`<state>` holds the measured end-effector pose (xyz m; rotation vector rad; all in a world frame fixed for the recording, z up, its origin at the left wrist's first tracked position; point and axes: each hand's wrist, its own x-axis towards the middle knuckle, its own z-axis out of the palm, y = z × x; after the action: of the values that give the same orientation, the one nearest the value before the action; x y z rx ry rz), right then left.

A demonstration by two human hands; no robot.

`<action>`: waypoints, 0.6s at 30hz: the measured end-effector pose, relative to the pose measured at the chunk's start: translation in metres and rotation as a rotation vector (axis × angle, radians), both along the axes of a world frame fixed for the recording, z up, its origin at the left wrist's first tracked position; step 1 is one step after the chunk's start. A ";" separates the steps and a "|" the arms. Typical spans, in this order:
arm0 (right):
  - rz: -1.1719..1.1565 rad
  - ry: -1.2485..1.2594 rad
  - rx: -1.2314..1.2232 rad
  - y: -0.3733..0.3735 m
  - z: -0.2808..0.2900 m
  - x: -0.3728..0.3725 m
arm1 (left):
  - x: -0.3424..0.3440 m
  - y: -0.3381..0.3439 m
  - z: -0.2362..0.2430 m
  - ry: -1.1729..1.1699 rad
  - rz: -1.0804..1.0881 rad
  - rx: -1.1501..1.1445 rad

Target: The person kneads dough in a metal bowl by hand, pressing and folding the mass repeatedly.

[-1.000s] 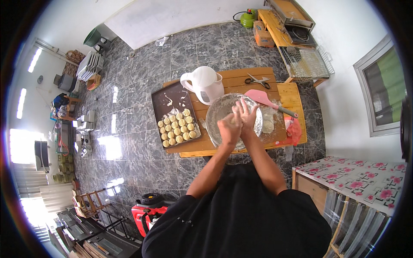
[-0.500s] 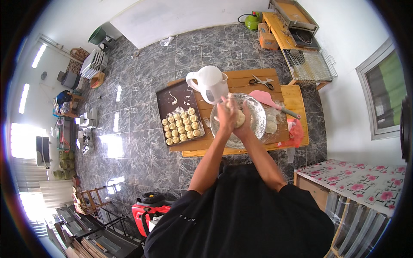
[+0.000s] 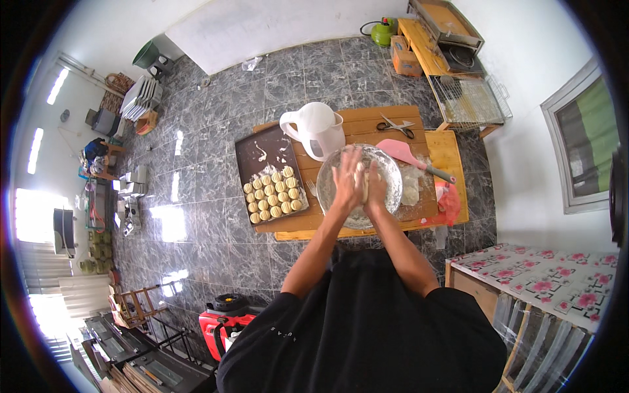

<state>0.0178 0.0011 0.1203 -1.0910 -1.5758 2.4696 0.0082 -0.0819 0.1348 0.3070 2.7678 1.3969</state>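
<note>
Over a floury metal bowl (image 3: 395, 171), my left hand (image 3: 346, 178) and my right hand (image 3: 376, 190) press palm to palm around a lump of pale dough (image 3: 362, 183). The left fingers are stretched out and lie flat against it; part of the dough is hidden between the palms. Left of the bowl is a dark baking tray (image 3: 262, 149) with rows of ridged dough balls (image 3: 270, 199) in its near half and flour smears in its far half. Just behind the bowl stands a white plastic jug (image 3: 320, 128). A fork (image 3: 312, 188) lies between tray and bowl.
Right of the bowl are a pink spatula (image 3: 403, 152) with a grey handle, a pale dough piece (image 3: 410, 190) and a red plastic bag (image 3: 449, 202). Scissors (image 3: 396, 126) lie at the back of the cardboard-covered table. A flowered-top cabinet (image 3: 537, 275) stands at my right.
My hands have drawn slightly back toward me, away from the jug. The left fingers have straightened, and the dough now sits more hidden between the palms.
</note>
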 end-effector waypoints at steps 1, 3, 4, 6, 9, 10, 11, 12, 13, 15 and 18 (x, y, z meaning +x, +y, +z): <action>0.000 0.004 -0.004 0.003 0.004 -0.006 | 0.007 -0.003 -0.001 -0.120 -0.147 0.145; -0.015 -0.125 -0.060 0.013 0.010 -0.014 | 0.031 0.005 0.017 -0.263 -0.195 0.573; -0.054 -0.047 -0.139 0.012 0.016 -0.016 | 0.038 0.003 0.028 -0.258 -0.195 0.572; -0.044 -0.030 -0.206 0.013 0.012 -0.019 | 0.047 -0.004 0.043 -0.216 -0.197 0.315; -0.003 0.113 -0.315 0.028 -0.022 -0.022 | 0.033 -0.049 0.096 -0.397 -0.234 0.314; 0.065 0.176 -0.493 0.033 -0.019 -0.020 | 0.031 -0.065 0.108 -0.289 -0.069 0.364; 0.134 0.244 -0.671 0.036 -0.015 -0.021 | 0.029 -0.080 0.121 -0.173 0.091 0.403; 0.173 0.256 -0.673 0.039 -0.013 -0.022 | 0.026 -0.092 0.144 -0.205 0.351 0.384; 0.165 0.257 -0.673 0.040 -0.007 -0.020 | 0.024 -0.096 0.181 -0.278 0.323 0.822; 0.288 0.267 -0.693 0.033 0.006 -0.017 | 0.020 -0.121 0.184 -0.403 -0.046 1.126; 0.228 0.341 -0.387 0.002 -0.012 -0.021 | 0.013 -0.037 0.084 -0.422 0.063 0.845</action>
<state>-0.0029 0.0030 0.1088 -0.4808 -1.2160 2.9952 0.0210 -0.1191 0.2187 -0.0730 1.7603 2.2577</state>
